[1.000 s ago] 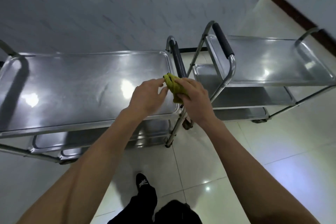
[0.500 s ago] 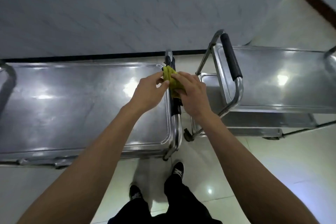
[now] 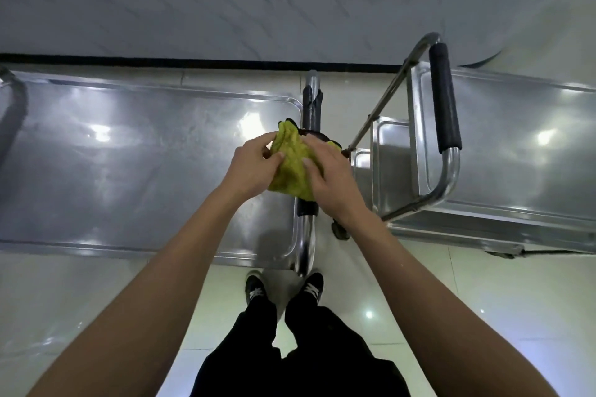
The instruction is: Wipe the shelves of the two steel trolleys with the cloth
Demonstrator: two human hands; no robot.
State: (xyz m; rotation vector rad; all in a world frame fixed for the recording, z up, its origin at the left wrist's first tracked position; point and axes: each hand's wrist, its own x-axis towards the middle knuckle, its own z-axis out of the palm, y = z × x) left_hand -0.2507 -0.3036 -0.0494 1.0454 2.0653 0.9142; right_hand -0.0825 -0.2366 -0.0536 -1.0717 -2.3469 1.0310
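— While both hands held the cloth [image 3: 295,167], had wiping begun?
— Seemingly not. Left hand [image 3: 253,171] and right hand [image 3: 332,180] pinched it above the left trolley [image 3: 145,171], three o'clock end; right trolley [image 3: 516,155] untouched.

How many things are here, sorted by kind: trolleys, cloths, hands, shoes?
Steel trolleys: 2, the left trolley and the right trolley
Yellow-green cloth: 1
Hands: 2, the left hand and the right hand, both holding the cloth
Black shoes: 2
Total: 7

bunched yellow-green cloth [image 3: 295,167] above trolley handle [image 3: 310,106]
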